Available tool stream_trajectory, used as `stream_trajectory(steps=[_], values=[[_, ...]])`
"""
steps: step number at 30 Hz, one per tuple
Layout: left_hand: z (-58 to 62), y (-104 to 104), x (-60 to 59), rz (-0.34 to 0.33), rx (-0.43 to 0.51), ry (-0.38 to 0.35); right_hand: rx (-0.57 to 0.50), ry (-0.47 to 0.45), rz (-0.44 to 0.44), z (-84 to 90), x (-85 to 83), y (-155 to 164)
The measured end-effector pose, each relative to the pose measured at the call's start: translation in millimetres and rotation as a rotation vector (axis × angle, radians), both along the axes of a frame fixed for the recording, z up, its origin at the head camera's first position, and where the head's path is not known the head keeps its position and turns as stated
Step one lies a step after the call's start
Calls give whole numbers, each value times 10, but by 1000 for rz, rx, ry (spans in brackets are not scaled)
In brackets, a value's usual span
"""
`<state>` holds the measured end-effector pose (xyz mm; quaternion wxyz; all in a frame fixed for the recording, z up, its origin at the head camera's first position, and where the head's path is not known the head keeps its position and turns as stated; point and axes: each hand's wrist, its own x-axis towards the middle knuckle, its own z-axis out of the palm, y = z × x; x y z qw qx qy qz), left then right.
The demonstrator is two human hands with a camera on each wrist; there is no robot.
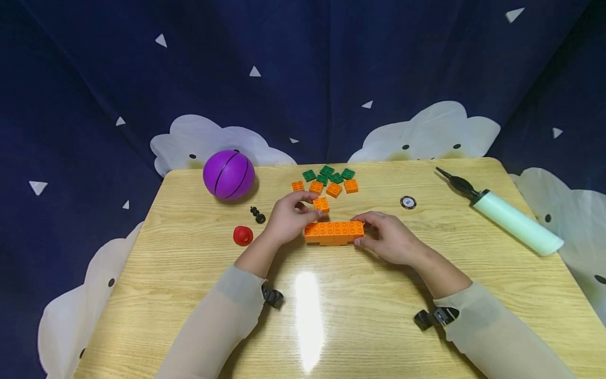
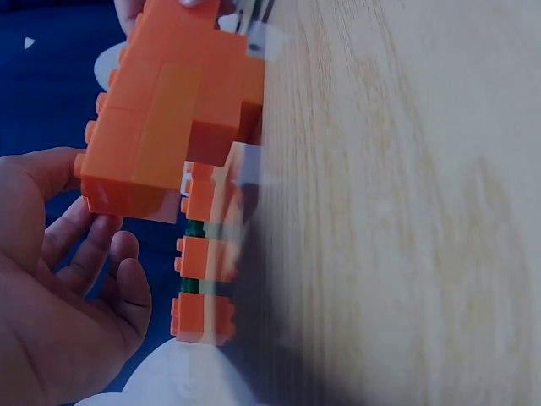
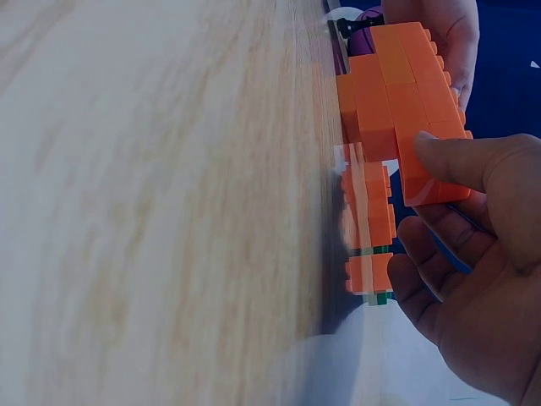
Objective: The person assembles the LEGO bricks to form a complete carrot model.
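**Two hands at an orange brick row**

Near the desk (image 1: 189, 316) centre, the right hand (image 1: 390, 239) pinched one end of the orange brick row (image 1: 334, 232); the left hand (image 1: 289, 218), fingers curled, touched the other end beside one loose orange brick (image 1: 321, 204). Beyond lay four orange (image 1: 325, 187) and four green bricks (image 1: 329, 174). Bare desk remained toward the near edge.

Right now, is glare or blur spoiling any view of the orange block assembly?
Head view: a bright glare streak on the table, clear of the sharp orange block assembly. Both wrist views: the wood nearest the lens smears and the tabletop mirrors the blocks.
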<state>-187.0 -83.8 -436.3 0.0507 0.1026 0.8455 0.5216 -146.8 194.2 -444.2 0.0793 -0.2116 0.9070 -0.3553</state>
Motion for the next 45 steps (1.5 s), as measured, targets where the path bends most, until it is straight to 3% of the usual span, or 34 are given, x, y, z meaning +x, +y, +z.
stream_trajectory(steps=[14,27,36,45], values=[[112,-79,175,-23,-18,50,-1,9,3,-3,4,4],[116,-175,329,-83,-17,32,9,11,4,-5,9,4],[64,-210,358,-142,-21,90,8,9,0,-3,10,9],[61,-203,368,-169,-36,81,0,5,0,8,9,0]])
